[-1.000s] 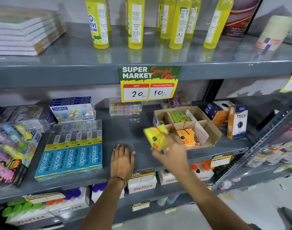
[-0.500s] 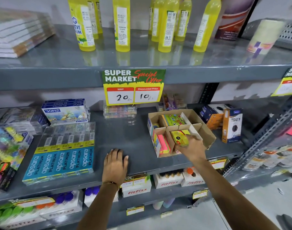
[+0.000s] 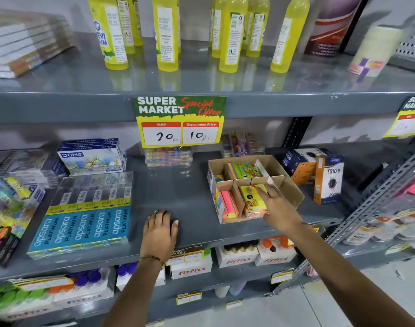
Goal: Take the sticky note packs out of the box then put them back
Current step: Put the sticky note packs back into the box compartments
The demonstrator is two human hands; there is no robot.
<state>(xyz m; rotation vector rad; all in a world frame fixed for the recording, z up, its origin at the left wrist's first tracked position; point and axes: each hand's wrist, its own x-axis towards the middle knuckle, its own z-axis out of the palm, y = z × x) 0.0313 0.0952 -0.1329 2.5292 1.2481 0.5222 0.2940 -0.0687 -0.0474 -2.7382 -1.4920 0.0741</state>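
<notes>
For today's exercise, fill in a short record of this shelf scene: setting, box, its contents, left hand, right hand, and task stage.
setting: grey shop shelf with stationery
box: open cardboard box with dividers, on the middle shelf
contents: yellow sticky note pack in a front compartment; pink and green pack to its left; another pack at the back
left hand: left hand flat on the shelf, holding nothing
right hand: right hand, fingers resting on the yellow pack
task stage: yellow pack lies in the box
</notes>
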